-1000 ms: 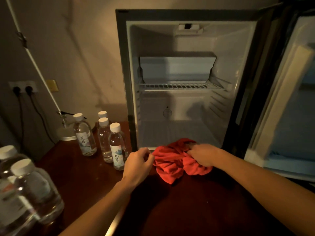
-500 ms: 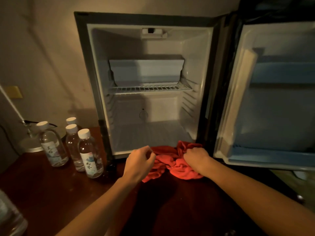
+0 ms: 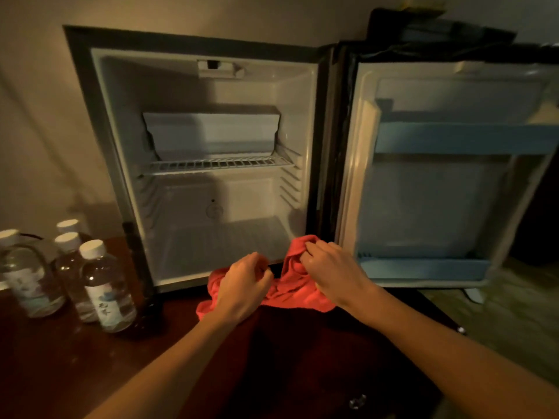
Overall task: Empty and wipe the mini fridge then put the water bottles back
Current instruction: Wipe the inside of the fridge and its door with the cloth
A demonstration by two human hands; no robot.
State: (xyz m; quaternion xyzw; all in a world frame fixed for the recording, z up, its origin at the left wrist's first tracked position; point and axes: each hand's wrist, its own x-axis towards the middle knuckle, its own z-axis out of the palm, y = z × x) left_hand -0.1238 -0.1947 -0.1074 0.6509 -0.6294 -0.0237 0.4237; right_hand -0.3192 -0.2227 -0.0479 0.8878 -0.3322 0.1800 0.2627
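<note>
Right hand (image 3: 329, 267) lifted red cloth (image 3: 298, 290) higher; left hand (image 3: 242, 282) seemingly grips it.

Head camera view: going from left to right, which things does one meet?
Water bottles → mini fridge → left hand → red cloth → right hand → open fridge door.

The left hand (image 3: 242, 285) lies over the middle of the red cloth (image 3: 298, 293), so how much of it the fingers have gathered stays out of sight. The leftmost water bottle (image 3: 27, 276) is cut by the frame's edge, and the rear bottle (image 3: 69, 226) shows only its cap behind 2 others. Bottle labels are too blurred to read. The fridge door (image 3: 453, 176) runs off the right edge.
</note>
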